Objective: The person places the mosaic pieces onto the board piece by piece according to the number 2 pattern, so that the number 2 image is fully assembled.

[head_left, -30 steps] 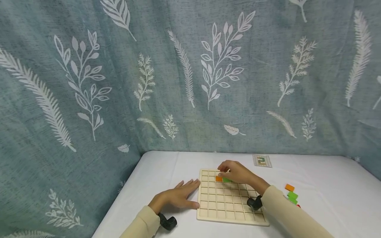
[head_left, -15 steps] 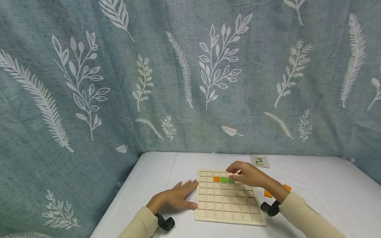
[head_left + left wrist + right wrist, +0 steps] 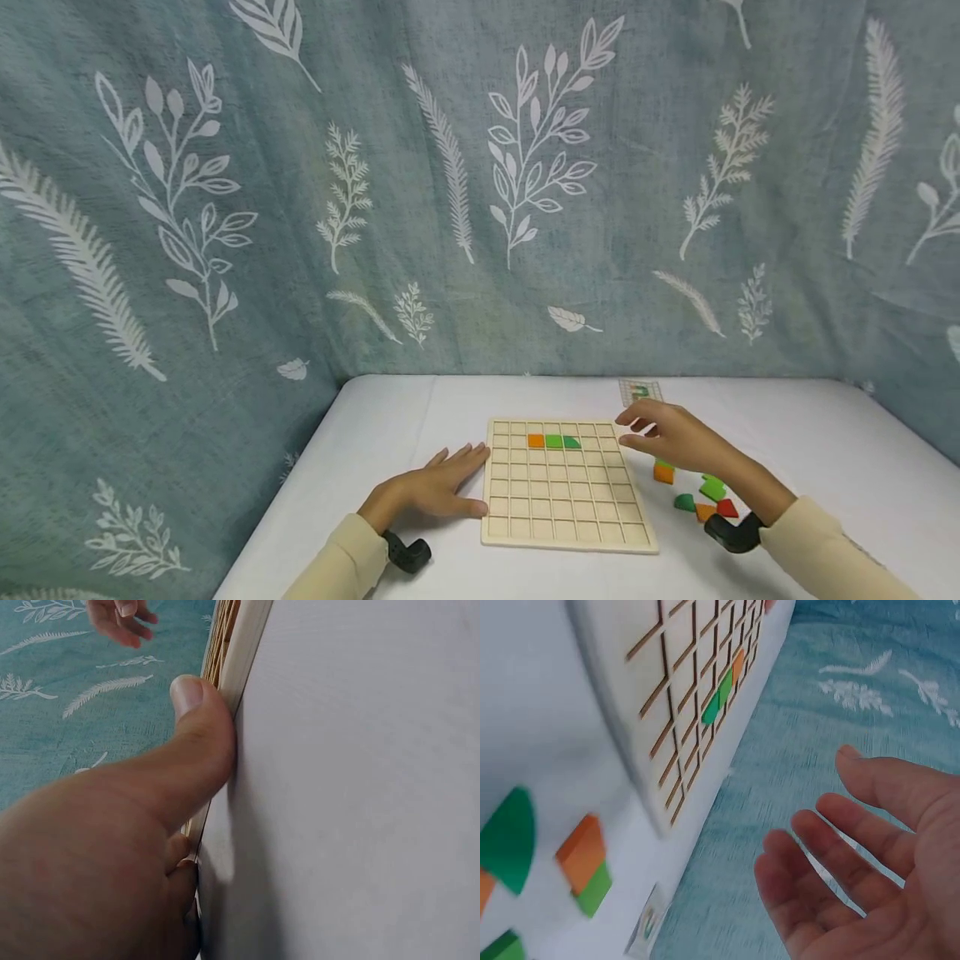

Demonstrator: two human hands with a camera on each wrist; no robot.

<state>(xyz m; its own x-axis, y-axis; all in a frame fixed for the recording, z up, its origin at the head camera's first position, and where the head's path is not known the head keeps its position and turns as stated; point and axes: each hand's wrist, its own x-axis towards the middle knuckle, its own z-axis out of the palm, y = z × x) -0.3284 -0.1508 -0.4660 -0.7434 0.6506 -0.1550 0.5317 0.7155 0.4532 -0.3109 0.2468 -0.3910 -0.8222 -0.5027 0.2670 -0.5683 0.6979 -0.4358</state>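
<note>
Your right hand (image 3: pixel 671 433), fingers part-bent and empty, is nearer the loose tiles (image 3: pixel 712 489), which lie toward you on the counter (image 3: pixel 405 412), beside the grid board (image 3: pixel 561 490); your left hand (image 3: pixel 427 492), fingers extended, touches its edge.

The head view looks forward and down from above the desk's (image 3: pixel 405 433) near side, far enough back to hold the whole wooden grid board (image 3: pixel 566 500), left hand (image 3: pixel 431 492), right hand (image 3: pixel 675 437) and the leaf-print curtain (image 3: pixel 420 192) beyond the far edge. The left wrist view sits close behind the left hand, tilted, so the board's left edge climbs steeply; the right hand shows small at top left. The right wrist view, also tilted, faces across the board from beyond its right edge, sharing the three-tile row (image 3: pixel 553 441) with the head view.
</note>
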